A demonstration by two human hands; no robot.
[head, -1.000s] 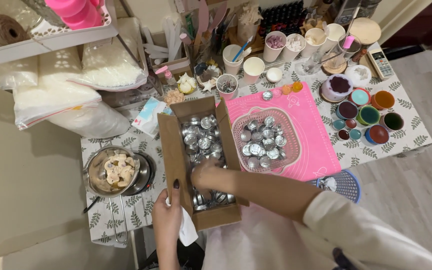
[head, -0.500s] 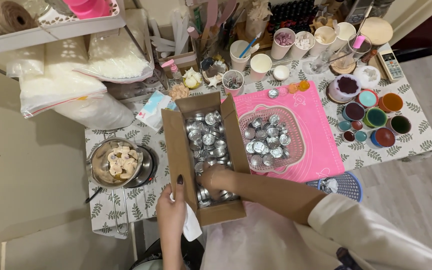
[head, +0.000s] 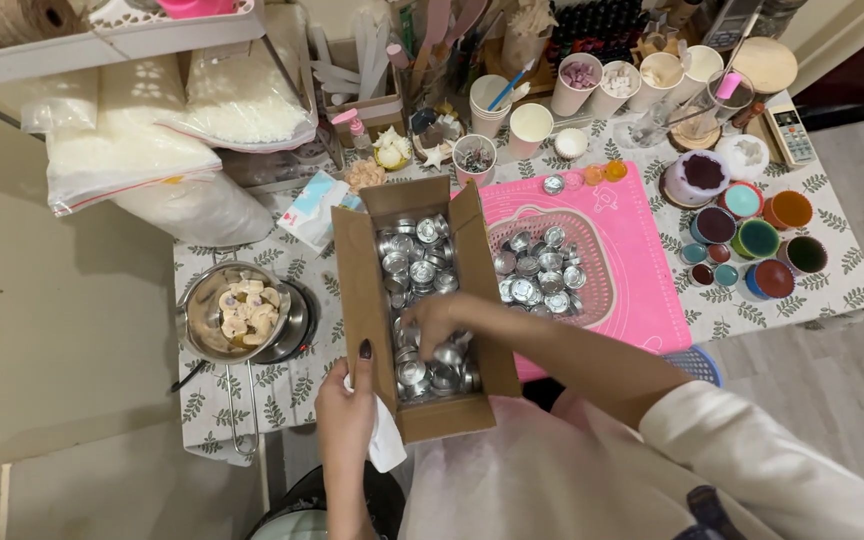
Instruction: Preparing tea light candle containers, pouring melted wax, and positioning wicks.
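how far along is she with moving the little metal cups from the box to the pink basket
Done: the pink basket already holds a layer of metal cups. In hand: the right hand is down among the cups in the cardboard box, while the left hand steadies its edge, holding a white cloth. Left: the box is mostly full.

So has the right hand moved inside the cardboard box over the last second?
Yes. The right hand has shifted slightly toward the near end of the cardboard box, nearer the left hand.
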